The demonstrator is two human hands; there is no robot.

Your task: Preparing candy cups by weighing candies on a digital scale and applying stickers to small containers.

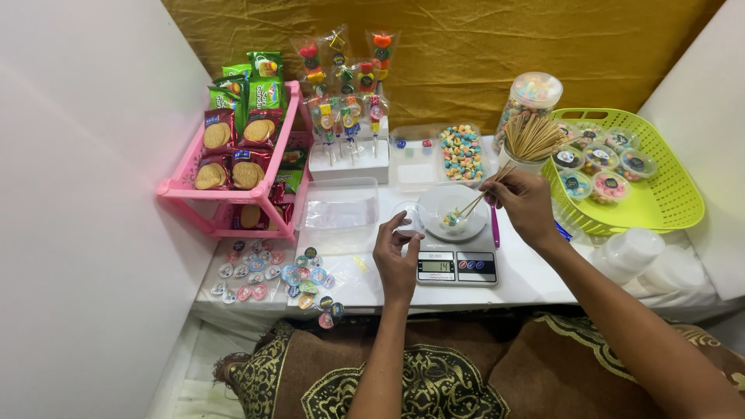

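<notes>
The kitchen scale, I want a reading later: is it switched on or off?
On: the scale display is lit and shows digits.

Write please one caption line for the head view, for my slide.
Right hand dips wooden sticks into a small cup on a digital scale; left hand holds a clear lid.

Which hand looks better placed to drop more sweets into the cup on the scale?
Probably the right hand: it holds wooden sticks whose tips reach into the cup on the scale. The left hand holds a small clear lid beside it.
</notes>
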